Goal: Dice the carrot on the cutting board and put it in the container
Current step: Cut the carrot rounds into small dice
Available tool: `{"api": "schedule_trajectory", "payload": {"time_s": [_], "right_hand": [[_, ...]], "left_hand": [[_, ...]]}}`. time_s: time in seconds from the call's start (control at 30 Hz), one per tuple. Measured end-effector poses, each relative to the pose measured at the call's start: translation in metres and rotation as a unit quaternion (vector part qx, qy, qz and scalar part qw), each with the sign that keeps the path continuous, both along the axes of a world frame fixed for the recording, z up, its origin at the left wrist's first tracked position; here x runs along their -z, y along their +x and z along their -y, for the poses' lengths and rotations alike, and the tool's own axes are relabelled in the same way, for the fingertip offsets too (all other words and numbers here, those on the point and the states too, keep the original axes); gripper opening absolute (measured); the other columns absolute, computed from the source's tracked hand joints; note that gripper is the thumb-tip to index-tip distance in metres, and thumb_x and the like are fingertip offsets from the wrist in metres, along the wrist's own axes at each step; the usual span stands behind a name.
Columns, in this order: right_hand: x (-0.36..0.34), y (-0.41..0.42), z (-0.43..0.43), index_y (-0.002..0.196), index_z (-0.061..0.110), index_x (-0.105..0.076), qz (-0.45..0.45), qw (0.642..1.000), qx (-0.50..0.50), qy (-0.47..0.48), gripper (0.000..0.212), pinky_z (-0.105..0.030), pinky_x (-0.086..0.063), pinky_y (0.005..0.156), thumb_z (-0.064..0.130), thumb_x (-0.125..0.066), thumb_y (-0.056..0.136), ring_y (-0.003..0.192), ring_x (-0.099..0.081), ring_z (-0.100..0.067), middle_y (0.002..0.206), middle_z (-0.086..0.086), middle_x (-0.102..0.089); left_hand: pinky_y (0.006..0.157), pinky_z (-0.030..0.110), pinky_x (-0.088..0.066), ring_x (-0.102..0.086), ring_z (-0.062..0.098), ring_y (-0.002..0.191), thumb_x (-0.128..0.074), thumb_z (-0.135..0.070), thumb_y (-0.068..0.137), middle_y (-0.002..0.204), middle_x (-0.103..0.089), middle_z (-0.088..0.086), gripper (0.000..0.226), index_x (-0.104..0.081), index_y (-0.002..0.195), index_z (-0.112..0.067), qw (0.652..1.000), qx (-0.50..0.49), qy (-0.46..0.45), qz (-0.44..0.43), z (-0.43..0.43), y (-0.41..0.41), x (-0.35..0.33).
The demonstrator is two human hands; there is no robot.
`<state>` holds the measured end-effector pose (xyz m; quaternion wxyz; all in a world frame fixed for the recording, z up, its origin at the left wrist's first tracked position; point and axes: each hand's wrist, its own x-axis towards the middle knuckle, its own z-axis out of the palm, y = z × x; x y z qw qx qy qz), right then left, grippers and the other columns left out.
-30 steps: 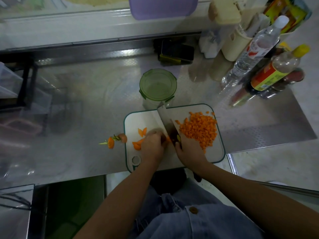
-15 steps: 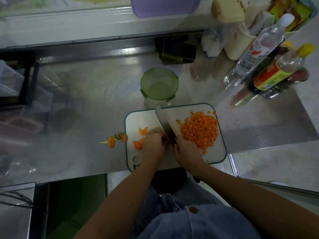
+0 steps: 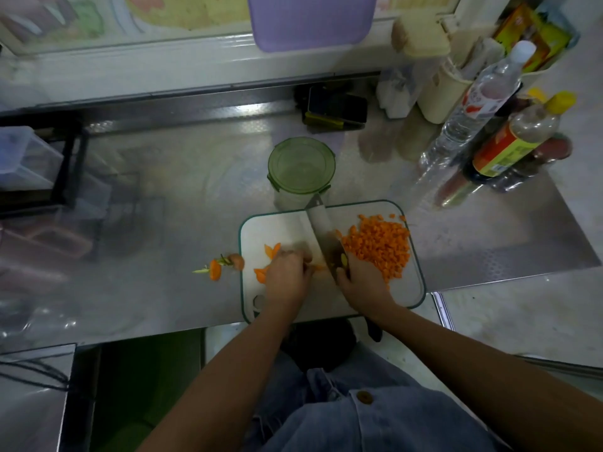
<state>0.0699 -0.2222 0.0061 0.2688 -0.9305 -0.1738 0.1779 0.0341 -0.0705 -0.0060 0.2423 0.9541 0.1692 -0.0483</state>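
**Carrot strip held at the blade, dice heaped on the board**

A last strip of carrot [image 3: 316, 267] lies near the middle of the cutting board [image 3: 280, 225], mostly hidden under the left hand [image 3: 287, 277]. Only its orange end shows, pointing toward the blade. The left hand's grip is closed on it, with curled fingers pinning the strip to the board; this spot is slightly blurred.

The right hand [image 3: 362, 278] sits just beside it, its grip wrapped around the handle of a knife [image 3: 321, 223]. The handle is covered by the hand. The broad blade slants away from the person, and its tip overlaps the board's far edge. Whether the edge touches the board cannot be told.

Right of the blade, a heap of diced carrot [image 3: 380, 244] covers the board's right half, reaching the right hand's knuckles. A few carrot offcuts [image 3: 269, 251] lie on the board's left part, near the left hand.

The container [image 3: 301, 163], round and clear with a green clip lid on it, stands on the steel surface [image 3: 179, 207] just behind the board's far edge. Off the board's left edge lie carrot ends [image 3: 217, 269] with a bit of green stem.

At the far right stand a clear bottle [image 3: 473, 112] and a yellow-capped bottle [image 3: 515, 138]. A dark phone-like object [image 3: 336, 109] rests near the back rail. The person's blue denim garment [image 3: 359, 415] fills the lower frame.
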Motion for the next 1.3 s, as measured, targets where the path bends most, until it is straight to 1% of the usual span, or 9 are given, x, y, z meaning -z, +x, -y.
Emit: {"api": "schedule_trajectory", "payload": {"time_s": [0.1, 0.23, 0.33, 0.4, 0.53, 0.77, 0.93, 1.07, 1.3], "right_hand": [[0.000, -0.009, -0.001, 0.103, 0.008, -0.054, -0.007, 1.000, -0.020, 0.019, 0.014, -0.032, -0.035, 0.056, 0.017, -0.049, 0.093, 0.061, -0.053, -0.027, 0.066, -0.006, -0.052], [0.004, -0.022, -0.004, 0.120, 0.002, -0.053, -0.024, 0.998, -0.041, 0.045, 0.036, -0.029, -0.029, 0.054, 0.021, -0.047, 0.090, 0.061, -0.052, -0.029, 0.072, -0.013, -0.056], [0.010, -0.017, 0.010, 0.095, 0.005, -0.056, -0.032, 0.998, 0.000, 0.053, 0.013, -0.033, -0.031, 0.056, 0.017, -0.053, 0.092, 0.055, -0.043, -0.019, 0.058, 0.003, -0.042], [0.012, -0.009, 0.023, 0.080, 0.008, -0.048, -0.017, 0.997, 0.052, 0.045, 0.015, -0.033, -0.032, 0.056, 0.014, -0.056, 0.091, 0.059, -0.046, -0.021, 0.057, 0.003, -0.039], [0.008, -0.004, 0.031, 0.077, 0.009, -0.046, -0.012, 0.994, 0.098, 0.052, 0.017, -0.047, -0.048, 0.052, 0.013, -0.055, 0.091, 0.054, -0.056, -0.029, 0.061, -0.013, -0.053], [0.010, -0.027, -0.006, 0.092, 0.012, -0.049, -0.052, 0.995, -0.031, 0.076, 0.005, -0.026, -0.027, 0.048, 0.016, -0.052, 0.093, 0.050, -0.040, -0.011, 0.058, 0.003, -0.041], [0.018, -0.016, 0.000, 0.078, 0.008, -0.052, -0.091, 0.987, 0.075, 0.113, 0.017, -0.030, -0.038, 0.055, 0.015, -0.052, 0.094, 0.056, -0.053, -0.022, 0.061, -0.007, -0.055], [0.019, -0.008, 0.002, 0.095, 0.013, -0.061, -0.169, 0.974, 0.080, 0.126, 0.016, -0.033, -0.053, 0.052, 0.023, -0.049, 0.098, 0.049, -0.062, -0.019, 0.061, -0.013, -0.065], [0.013, -0.002, 0.003, 0.105, 0.021, -0.057, -0.196, 0.974, 0.046, 0.103, 0.013, -0.030, -0.057, 0.060, 0.026, -0.046, 0.099, 0.057, -0.068, -0.018, 0.068, -0.010, -0.070]], "left_hand": [[0.085, 0.040, -0.043, -0.055, 0.030, 0.096, -0.063, -0.017, 0.081, 0.089, -0.064, 0.011, 0.011, -0.070, 0.089, -0.012, 0.998, 0.003, 0.045, 0.042, -0.006, -0.010, -0.006], [0.077, 0.039, -0.041, -0.052, 0.032, 0.101, -0.063, -0.021, 0.078, 0.106, -0.059, 0.008, 0.019, -0.069, 0.095, -0.016, 0.992, 0.024, 0.117, 0.026, -0.011, -0.020, -0.005], [0.093, 0.037, -0.034, -0.039, 0.029, 0.121, -0.056, -0.026, 0.085, 0.139, -0.043, 0.007, 0.033, -0.059, 0.118, -0.019, 0.993, 0.030, 0.110, -0.036, -0.012, -0.023, -0.006], [0.098, 0.037, -0.031, -0.036, 0.029, 0.126, -0.054, -0.026, 0.087, 0.146, -0.036, 0.007, 0.036, -0.055, 0.122, -0.019, 0.992, 0.037, 0.112, -0.047, -0.014, -0.024, -0.007], [0.096, 0.038, -0.034, -0.043, 0.032, 0.117, -0.059, -0.018, 0.083, 0.136, -0.046, 0.013, 0.033, -0.061, 0.115, -0.013, 0.995, 0.040, 0.094, -0.006, -0.018, -0.025, -0.011], [0.095, 0.041, -0.036, -0.047, 0.034, 0.108, -0.069, -0.023, 0.076, 0.116, -0.051, 0.015, 0.046, -0.054, 0.117, -0.007, 0.995, -0.034, 0.097, 0.018, -0.032, -0.036, -0.015], [0.100, 0.037, -0.034, -0.046, 0.032, 0.114, -0.071, -0.021, 0.079, 0.117, -0.051, 0.015, 0.043, -0.056, 0.118, -0.008, 0.996, -0.086, 0.040, 0.005, -0.045, -0.047, -0.012], [0.090, 0.040, -0.043, -0.052, 0.033, 0.106, -0.066, -0.015, 0.082, 0.112, -0.055, 0.013, 0.037, -0.063, 0.119, -0.011, 0.998, -0.056, 0.005, 0.000, -0.051, -0.049, -0.008], [0.086, 0.036, -0.040, -0.048, 0.026, 0.107, -0.059, -0.038, 0.090, 0.112, -0.056, 0.005, 0.032, -0.065, 0.118, -0.025, 0.997, 0.003, 0.070, -0.018, -0.058, -0.039, -0.010]]}}
